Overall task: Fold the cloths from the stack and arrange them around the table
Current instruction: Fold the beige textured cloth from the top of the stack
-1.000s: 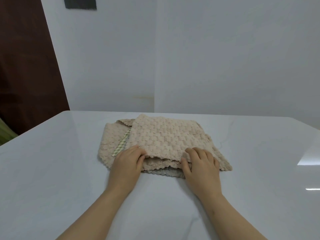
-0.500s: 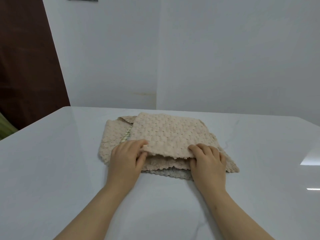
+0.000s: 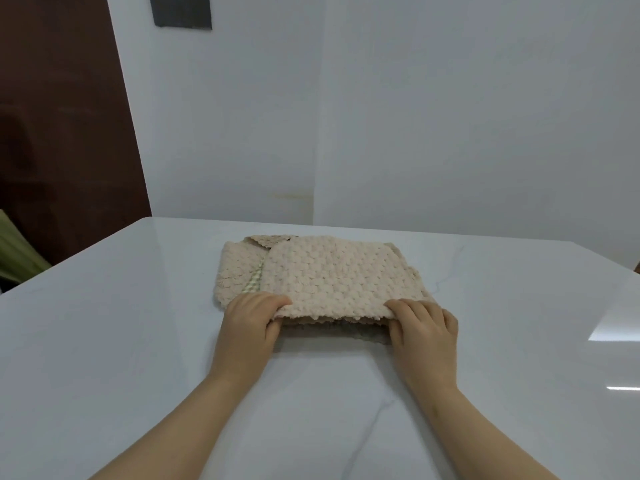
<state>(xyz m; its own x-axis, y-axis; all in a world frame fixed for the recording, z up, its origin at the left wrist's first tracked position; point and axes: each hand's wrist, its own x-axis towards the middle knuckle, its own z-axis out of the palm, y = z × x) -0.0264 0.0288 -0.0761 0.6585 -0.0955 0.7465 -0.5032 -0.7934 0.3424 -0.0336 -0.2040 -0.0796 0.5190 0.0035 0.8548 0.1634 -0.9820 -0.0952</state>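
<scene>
Beige top cloth (image 3: 332,278) lifted off stack (image 3: 239,271); left hand (image 3: 249,327), right hand (image 3: 424,332) pinch near corners.

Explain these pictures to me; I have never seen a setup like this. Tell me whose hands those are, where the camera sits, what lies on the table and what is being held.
There is no machine here: a person works with two bare hands. The view comes from a wide-angle camera worn on the person's head, looking forward and down, so the arms reach in from the bottom. On the white table lies a stack of beige, knobbly cloths. The left hand and right hand each grip the near edge of the top cloth, fingers curled over it, raising that edge slightly off the cloths beneath. Behind the table is a plain white wall.
</scene>
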